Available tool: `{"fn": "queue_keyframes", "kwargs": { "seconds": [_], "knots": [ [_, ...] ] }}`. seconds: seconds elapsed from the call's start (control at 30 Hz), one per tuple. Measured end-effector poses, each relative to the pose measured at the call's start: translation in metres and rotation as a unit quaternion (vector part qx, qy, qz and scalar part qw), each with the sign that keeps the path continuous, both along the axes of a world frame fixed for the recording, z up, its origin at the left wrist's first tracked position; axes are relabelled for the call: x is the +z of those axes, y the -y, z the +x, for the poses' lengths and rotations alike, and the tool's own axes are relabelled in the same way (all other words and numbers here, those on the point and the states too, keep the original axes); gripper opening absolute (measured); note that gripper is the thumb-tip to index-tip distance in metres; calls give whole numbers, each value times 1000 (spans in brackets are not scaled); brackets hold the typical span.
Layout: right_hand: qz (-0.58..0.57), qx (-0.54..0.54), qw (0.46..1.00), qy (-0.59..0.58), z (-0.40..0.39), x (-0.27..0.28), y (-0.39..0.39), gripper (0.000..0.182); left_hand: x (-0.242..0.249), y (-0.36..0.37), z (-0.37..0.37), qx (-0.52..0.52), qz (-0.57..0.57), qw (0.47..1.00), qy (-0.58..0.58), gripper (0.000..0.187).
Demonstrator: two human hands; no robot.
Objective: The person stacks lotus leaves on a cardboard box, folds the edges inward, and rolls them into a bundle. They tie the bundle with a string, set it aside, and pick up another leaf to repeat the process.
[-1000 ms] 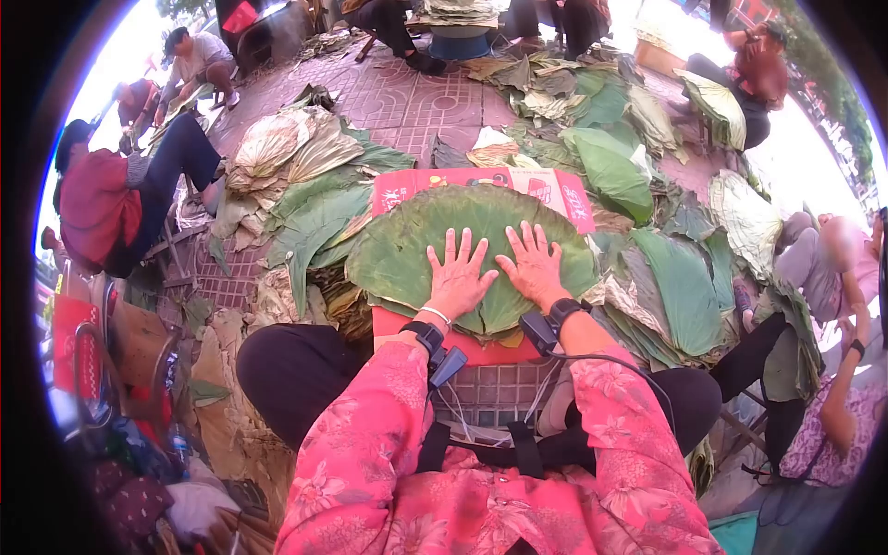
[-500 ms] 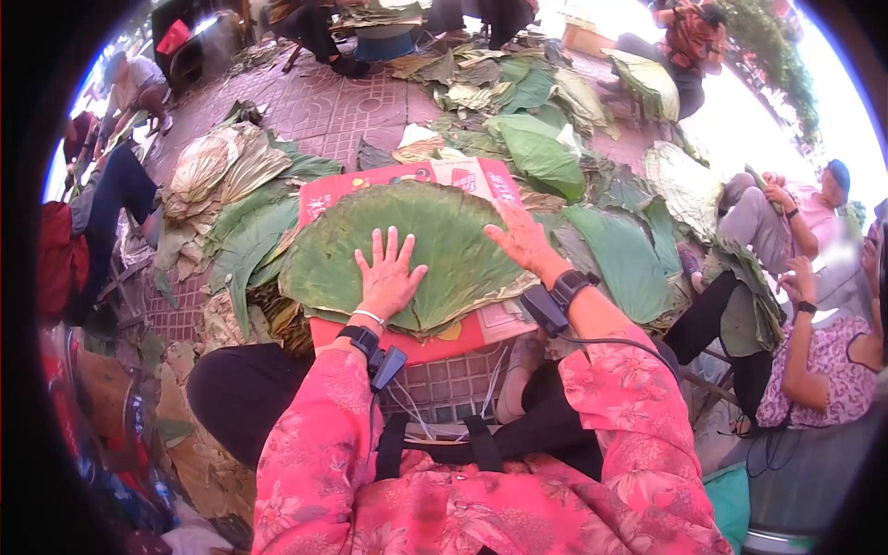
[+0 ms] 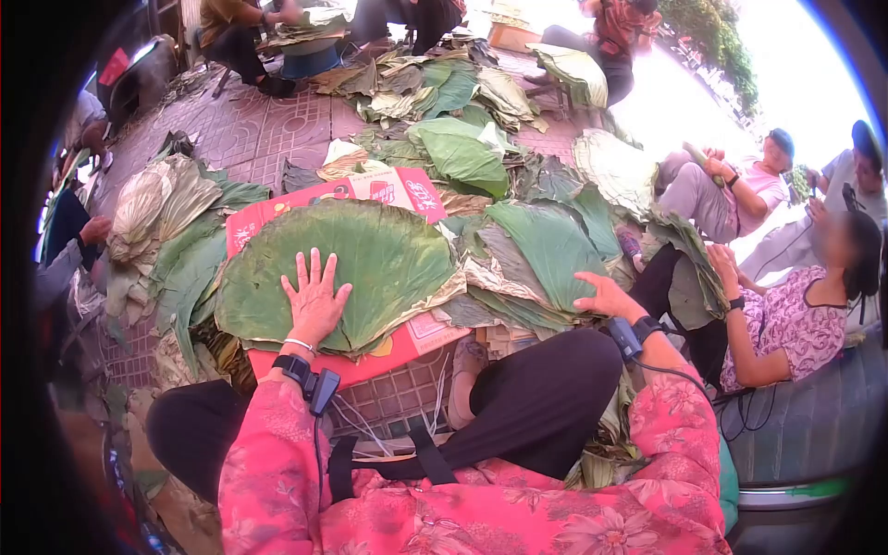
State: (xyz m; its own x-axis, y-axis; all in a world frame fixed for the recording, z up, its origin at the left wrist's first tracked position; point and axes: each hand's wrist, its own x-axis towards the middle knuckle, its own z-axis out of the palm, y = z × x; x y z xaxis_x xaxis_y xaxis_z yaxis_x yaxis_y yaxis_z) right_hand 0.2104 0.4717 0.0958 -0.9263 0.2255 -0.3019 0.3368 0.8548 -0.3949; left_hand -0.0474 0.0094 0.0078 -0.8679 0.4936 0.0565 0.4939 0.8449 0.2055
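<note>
My left hand lies flat with fingers spread on a large folded green lotus leaf. The leaf has a brownish, ragged edge on its right side and rests on a red printed cardboard box in front of me. Off to the right, my right hand is out over the near edge of a pile of leaves, its fingers a little bent and apart with nothing visible in them. Closest to it is a broad green leaf, which lies on top of paler, dried ones.
Dried pale leaves are heaped on the left, and more leaves lie beyond the box. People sit along the right, one in a patterned blouse holding leaves. Others sit at the far side near a blue tub. My knee is below my right hand.
My right hand has left the leaf on the box and moved right to the leaf pile. My left hand stays pressed on the leaf. The view has turned to the right.
</note>
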Motion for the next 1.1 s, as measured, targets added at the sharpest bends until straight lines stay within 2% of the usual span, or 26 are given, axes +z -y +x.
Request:
{"fn": "queue_keyframes", "kwargs": {
  "seconds": [0.07,0.17,0.27,0.3,0.37,0.47,0.57,0.63,0.73,0.9,0.93,1.0,1.1],
  "knots": [
    [-35,-17,999,-39,6,-7,2,74,-1,1,0,1,-3,1000,-2,62],
    [97,26,994,36,7,-8,20,73,-1,0,0,0,-4,1000,-8,62],
    [97,35,994,-41,9,-27,13,55,0,0,-1,1,-3,1000,-13,62],
    [29,3,999,-23,6,-23,12,48,-1,1,0,1,-2,1000,-13,62],
    [-104,-62,993,9,-4,-10,3,37,0,-1,0,0,-2,1000,-12,62],
    [-55,-114,984,-124,-23,12,-2,24,0,0,0,1,-2,1000,-10,62],
    [17,-103,982,-156,-47,66,7,25,2,0,0,1,8,1000,9,65],
    [9,-74,977,-200,-63,90,6,27,11,2,-1,7,15,999,40,70],
    [-35,-46,975,-213,-82,141,32,29,30,-10,8,15,65,997,27,79],
    [-137,14,961,-241,-116,168,61,31,82,-62,48,-161,215,963,-9,91],
    [-201,1,954,-222,-116,181,87,28,95,-75,60,-197,243,950,-3,92],
    [-241,35,947,-208,-120,194,117,26,103,-97,75,-214,320,923,-22,94],
    [-244,99,944,-200,-124,204,138,23,109,-116,77,-157,424,891,38,90]
  ]
}}
